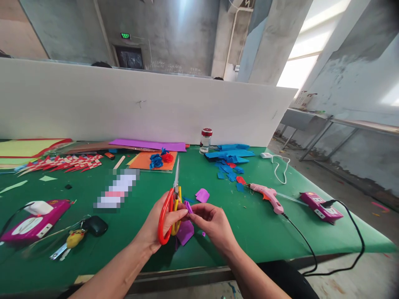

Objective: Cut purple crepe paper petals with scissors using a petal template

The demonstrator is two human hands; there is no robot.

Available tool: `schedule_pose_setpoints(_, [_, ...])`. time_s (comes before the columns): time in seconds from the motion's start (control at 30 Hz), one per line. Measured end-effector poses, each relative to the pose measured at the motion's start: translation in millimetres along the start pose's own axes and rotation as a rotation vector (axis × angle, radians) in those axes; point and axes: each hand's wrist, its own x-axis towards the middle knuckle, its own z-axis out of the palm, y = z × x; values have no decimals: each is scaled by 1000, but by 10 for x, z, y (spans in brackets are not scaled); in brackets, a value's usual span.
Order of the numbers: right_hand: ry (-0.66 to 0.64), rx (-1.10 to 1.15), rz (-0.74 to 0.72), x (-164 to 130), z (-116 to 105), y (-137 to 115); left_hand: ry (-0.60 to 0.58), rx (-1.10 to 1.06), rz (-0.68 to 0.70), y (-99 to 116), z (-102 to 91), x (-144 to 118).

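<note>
By the tools and materials, a small handicraft workshop can be recognised, set up in a large, plain building. On the green work table (249,232), scissors (170,216), a pink glue gun (267,197), an orange sheet (141,160), blue paper scraps (229,155) and small blue and red paper flowers (156,161) are seen. Electricity is offered by a magenta power strip (321,207) on the table. The table is closed at the back by a white partition (174,108). Behind it, a rough grey wall (187,37) is marked by a lit green exit sign (125,35), and further tables (368,126) are placed at the right.
</note>
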Motion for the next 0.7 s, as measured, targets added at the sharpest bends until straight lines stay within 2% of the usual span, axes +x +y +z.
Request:
schedule_pose_setpoints(0.3, [-19, 94, 17, -17, 6, -28, -13, -24, -15, -10, -6, 1])
schedule_pose_setpoints(0.7, [-17, 11, -30, -8, -38, 5, -9, -13, -25, -48, -34, 6])
